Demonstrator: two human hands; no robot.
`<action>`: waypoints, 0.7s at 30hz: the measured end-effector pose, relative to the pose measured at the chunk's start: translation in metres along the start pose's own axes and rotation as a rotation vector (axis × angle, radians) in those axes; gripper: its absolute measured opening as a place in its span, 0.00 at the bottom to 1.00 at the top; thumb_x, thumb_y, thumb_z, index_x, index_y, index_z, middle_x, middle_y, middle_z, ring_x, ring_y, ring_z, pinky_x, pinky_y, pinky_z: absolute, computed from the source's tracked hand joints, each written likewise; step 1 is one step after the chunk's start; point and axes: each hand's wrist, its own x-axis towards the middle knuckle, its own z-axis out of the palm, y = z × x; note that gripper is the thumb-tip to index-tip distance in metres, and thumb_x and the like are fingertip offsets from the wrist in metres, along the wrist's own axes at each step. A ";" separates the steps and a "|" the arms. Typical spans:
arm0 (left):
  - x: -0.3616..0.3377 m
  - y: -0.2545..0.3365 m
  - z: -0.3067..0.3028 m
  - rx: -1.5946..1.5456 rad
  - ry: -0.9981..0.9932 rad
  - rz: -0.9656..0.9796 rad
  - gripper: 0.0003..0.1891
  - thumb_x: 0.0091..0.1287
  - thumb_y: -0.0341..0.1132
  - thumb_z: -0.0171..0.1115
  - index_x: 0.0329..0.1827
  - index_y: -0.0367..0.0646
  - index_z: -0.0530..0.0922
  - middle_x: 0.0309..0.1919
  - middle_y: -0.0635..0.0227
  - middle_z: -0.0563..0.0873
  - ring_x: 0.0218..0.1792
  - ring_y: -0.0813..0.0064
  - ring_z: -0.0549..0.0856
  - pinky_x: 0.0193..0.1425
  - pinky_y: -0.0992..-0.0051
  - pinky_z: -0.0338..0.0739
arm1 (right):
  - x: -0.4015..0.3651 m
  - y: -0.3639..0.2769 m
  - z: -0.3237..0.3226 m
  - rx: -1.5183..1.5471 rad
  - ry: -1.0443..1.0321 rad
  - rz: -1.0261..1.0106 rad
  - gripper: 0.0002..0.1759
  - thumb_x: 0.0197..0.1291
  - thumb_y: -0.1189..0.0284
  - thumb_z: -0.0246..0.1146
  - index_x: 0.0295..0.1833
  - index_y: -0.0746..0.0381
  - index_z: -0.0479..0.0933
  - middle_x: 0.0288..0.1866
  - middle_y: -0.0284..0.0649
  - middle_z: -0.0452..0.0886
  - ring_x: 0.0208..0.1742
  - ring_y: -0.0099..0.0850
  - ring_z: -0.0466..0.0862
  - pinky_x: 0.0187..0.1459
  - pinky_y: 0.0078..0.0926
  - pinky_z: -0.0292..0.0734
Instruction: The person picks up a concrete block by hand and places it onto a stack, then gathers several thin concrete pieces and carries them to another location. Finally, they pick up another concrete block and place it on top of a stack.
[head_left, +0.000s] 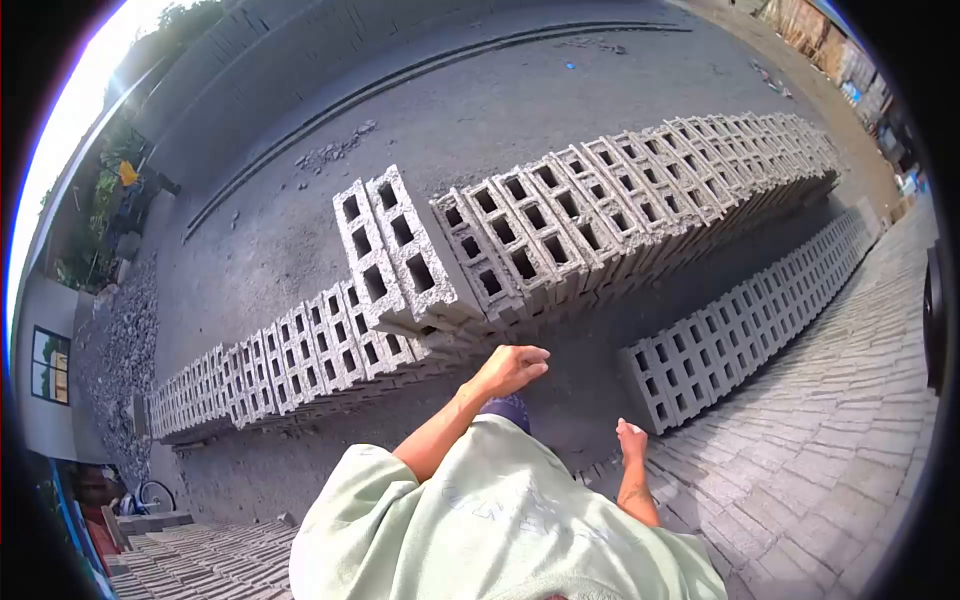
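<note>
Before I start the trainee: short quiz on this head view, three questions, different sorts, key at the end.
1. True or false: the left hand is empty.
2. How many raised blocks stick up above the long row?
A) one
B) two
C) five
3. Fill in: the separate row at the right of the picture is nearer the person's ____ hand.

Key:
1. True.
2. B.
3. Right hand.

Blocks [411,250] rough, matt concrete; shirt [490,510] matt cloth.
</note>
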 end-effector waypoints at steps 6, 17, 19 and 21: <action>0.064 0.014 -0.222 0.024 0.675 0.131 0.13 0.60 0.35 0.61 0.45 0.39 0.81 0.34 0.64 0.87 0.35 0.78 0.84 0.40 0.78 0.76 | -0.102 -0.187 0.163 0.045 -0.525 -0.155 0.32 0.59 0.55 0.61 0.57 0.73 0.70 0.51 0.47 0.78 0.55 0.34 0.77 0.57 0.29 0.68; 0.223 -0.080 -0.429 1.049 0.046 -0.347 0.24 0.44 0.45 0.66 0.44 0.41 0.80 0.47 0.58 0.82 0.54 0.60 0.78 0.58 0.49 0.64 | -0.176 -0.311 0.329 0.052 -0.622 -0.265 0.35 0.58 0.50 0.59 0.48 0.77 0.71 0.51 0.53 0.75 0.54 0.33 0.73 0.55 0.29 0.66; 0.238 -0.083 -0.431 1.036 -0.011 -0.398 0.27 0.41 0.42 0.69 0.47 0.40 0.80 0.51 0.56 0.81 0.56 0.58 0.77 0.61 0.45 0.60 | -0.163 -0.293 0.340 -0.064 -0.562 -0.173 0.41 0.53 0.45 0.61 0.48 0.79 0.70 0.49 0.55 0.76 0.54 0.35 0.73 0.55 0.30 0.67; 0.251 -0.089 -0.434 1.077 -0.073 -0.385 0.25 0.40 0.41 0.70 0.43 0.38 0.81 0.46 0.52 0.82 0.52 0.57 0.80 0.57 0.50 0.68 | -0.165 -0.297 0.343 -0.010 -0.502 -0.157 0.46 0.49 0.42 0.63 0.50 0.80 0.70 0.50 0.58 0.75 0.55 0.38 0.73 0.55 0.31 0.67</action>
